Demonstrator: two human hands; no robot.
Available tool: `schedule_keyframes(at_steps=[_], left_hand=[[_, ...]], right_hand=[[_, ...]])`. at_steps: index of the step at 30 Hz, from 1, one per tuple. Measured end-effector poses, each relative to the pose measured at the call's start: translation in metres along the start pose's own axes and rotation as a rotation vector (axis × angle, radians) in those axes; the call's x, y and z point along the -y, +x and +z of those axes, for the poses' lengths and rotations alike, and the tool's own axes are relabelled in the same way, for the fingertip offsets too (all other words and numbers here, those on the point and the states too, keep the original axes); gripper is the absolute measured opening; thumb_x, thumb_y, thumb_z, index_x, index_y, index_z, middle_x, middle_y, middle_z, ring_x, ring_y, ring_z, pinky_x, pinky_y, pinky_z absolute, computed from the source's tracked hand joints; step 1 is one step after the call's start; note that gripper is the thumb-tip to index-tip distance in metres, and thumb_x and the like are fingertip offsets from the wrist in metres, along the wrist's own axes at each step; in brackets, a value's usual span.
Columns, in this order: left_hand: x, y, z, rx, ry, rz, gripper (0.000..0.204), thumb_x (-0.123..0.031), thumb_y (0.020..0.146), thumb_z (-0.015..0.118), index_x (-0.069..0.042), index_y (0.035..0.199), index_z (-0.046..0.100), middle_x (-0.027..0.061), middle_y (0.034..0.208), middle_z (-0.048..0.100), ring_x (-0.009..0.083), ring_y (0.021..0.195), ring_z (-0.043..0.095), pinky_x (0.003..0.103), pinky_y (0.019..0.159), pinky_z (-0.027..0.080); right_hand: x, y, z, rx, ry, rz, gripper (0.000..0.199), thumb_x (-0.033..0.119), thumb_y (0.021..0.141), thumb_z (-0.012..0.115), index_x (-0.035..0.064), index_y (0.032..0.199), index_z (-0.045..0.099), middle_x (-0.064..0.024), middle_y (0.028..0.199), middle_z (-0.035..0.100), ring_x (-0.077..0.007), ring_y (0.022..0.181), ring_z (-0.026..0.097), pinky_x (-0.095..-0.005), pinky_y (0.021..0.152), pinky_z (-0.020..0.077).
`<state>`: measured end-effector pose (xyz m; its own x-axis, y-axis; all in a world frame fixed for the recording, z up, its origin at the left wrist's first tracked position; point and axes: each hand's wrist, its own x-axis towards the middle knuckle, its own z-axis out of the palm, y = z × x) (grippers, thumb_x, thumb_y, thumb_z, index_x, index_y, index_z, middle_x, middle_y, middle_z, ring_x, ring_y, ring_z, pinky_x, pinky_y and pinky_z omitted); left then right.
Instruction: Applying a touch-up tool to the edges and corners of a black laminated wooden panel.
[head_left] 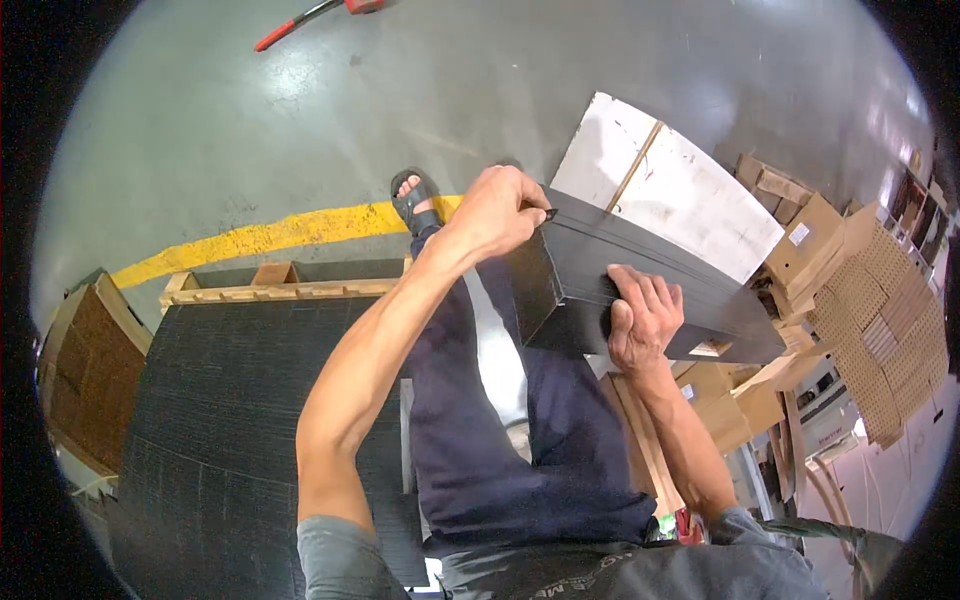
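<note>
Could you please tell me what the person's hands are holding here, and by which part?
Both hold a stack of black planks: the left hand grips the top corner of its near end, the right hand clasps its long near side.

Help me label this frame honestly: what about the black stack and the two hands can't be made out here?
Head view only:
- Underside and far end of the black stack of planks: turned away.
- Left hand: fingertips curl over the stack's end, so the grip's contact is hidden.
- Right hand: palm pressed to the side, thumb hidden.
- White board: lower part covered by the stack.
- Red-handled tool: cut off by the top edge.
</note>
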<state>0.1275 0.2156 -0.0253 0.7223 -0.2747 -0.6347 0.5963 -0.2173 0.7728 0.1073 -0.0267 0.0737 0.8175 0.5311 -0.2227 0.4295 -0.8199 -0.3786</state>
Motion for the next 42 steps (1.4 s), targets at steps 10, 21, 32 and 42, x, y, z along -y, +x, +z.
schedule_keyframes(at_steps=[10, 21, 32, 42], left_hand=[[0.013, 0.009, 0.004, -0.031, -0.004, -0.100, 0.024, -0.007, 0.078, 0.073, 0.001, 0.100, 0.075, 0.0162, 0.092, 0.075, 0.0159, 0.084, 0.068, 0.030, 0.081, 0.051], [0.041, -0.006, 0.040, -0.314, -0.293, 0.038, 0.013, -0.003, 0.085, 0.069, 0.002, 0.097, 0.073, 0.0061, 0.084, 0.069, 0.0135, 0.082, 0.063, 0.028, 0.078, 0.049], [0.033, -0.034, 0.075, -0.618, -0.306, 0.099, 0.016, -0.004, 0.085, 0.069, 0.005, 0.099, 0.072, 0.0152, 0.092, 0.071, 0.0242, 0.088, 0.068, 0.032, 0.082, 0.052], [-0.016, -0.075, 0.060, -0.384, -0.559, 0.269, 0.012, -0.001, 0.085, 0.072, 0.004, 0.097, 0.073, 0.0123, 0.090, 0.071, 0.0191, 0.082, 0.066, 0.030, 0.074, 0.052]], right_hand=[[-0.001, 0.001, -0.001, -0.027, -0.004, -0.029, 0.033, 0.029, 0.099, 0.047, 0.0064, 0.109, 0.070, -0.0080, 0.103, 0.071, -0.0228, 0.086, 0.066, -0.0365, 0.070, 0.0418], [-0.002, 0.002, -0.002, -0.011, -0.014, -0.025, 0.036, 0.030, 0.100, 0.045, 0.0059, 0.110, 0.070, -0.0083, 0.103, 0.071, -0.0239, 0.087, 0.066, -0.0363, 0.073, 0.0427], [-0.004, 0.002, 0.001, -0.015, -0.014, -0.007, 0.041, 0.034, 0.103, 0.042, 0.0057, 0.109, 0.070, -0.0087, 0.102, 0.071, -0.0238, 0.086, 0.065, -0.0362, 0.072, 0.0416], [-0.004, 0.001, 0.000, -0.005, -0.031, 0.017, 0.052, 0.040, 0.105, 0.032, 0.0049, 0.107, 0.070, -0.0113, 0.101, 0.071, -0.0266, 0.085, 0.064, -0.0370, 0.072, 0.0406]])
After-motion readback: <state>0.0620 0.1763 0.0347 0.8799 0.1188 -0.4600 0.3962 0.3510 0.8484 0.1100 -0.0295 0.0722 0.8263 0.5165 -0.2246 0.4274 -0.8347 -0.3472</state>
